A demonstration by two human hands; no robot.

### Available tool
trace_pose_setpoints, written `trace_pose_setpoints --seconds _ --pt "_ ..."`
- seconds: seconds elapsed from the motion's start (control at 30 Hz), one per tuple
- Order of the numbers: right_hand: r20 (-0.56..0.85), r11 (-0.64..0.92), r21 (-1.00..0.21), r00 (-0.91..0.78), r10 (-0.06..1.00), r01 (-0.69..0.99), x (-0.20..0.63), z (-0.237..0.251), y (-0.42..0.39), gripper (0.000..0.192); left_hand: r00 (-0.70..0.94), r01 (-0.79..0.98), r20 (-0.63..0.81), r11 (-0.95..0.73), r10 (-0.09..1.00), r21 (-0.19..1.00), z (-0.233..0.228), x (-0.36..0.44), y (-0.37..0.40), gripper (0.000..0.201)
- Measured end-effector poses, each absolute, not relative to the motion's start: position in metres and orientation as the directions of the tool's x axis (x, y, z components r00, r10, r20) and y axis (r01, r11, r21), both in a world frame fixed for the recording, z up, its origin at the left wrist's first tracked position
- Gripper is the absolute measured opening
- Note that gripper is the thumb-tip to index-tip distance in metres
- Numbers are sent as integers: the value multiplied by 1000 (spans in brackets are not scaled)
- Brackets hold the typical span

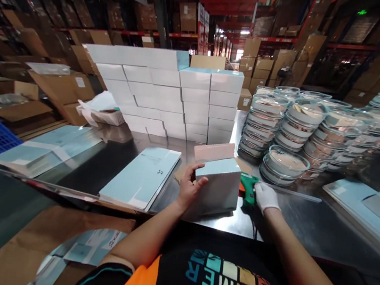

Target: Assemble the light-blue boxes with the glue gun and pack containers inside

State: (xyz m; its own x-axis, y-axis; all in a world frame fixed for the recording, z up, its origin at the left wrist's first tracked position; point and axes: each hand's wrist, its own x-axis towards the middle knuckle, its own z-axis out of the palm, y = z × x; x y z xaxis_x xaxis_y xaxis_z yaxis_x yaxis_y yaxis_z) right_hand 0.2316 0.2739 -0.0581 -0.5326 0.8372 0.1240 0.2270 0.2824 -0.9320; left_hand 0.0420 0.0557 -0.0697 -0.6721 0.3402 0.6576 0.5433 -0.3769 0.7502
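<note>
Nearest us, our left hand (188,191) has its grip clamped on a pale blue box (217,188) standing on the steel desk (292,224). Our gloved right hand (265,196) closes on a green glue gun (248,189). Beyond, stacked white boxes (168,96) and lidded bowls (306,126).

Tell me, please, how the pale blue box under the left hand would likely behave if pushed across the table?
The pale blue box looks like thin card with an open flap, so probably light and easily dented. The steel table is shiny, so it would likely slide rather than tip. The left hand steadies it; the right hand rests on the green tool.
</note>
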Motion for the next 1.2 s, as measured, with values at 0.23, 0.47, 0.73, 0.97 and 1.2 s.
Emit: trace_pose_setpoints --seconds 0.23,0.47,0.73,0.97,1.2 --pt "279 347 -936 -717 639 -56 194 -19 240 63 -559 567 711 -428 427 703 -74 38 56 66" --pt "394 376 -896 -813 428 -236 193 -8 234 74 -502 602 741 -435 446 670 -81 37 52 62" --pt "498 565 -756 -851 169 -330 225 -23 248 31 -328 632 876 -607 354 482 -65 28 54 44" --pt "471 525 -785 -868 159 -330 230 -13 236 25 -44 716 777 -522 628 463 -31 21 34 37" --pt "498 493 -789 -852 161 -367 234 -22 225 17 222 816 741 -537 634 215 -16 25 30 42"
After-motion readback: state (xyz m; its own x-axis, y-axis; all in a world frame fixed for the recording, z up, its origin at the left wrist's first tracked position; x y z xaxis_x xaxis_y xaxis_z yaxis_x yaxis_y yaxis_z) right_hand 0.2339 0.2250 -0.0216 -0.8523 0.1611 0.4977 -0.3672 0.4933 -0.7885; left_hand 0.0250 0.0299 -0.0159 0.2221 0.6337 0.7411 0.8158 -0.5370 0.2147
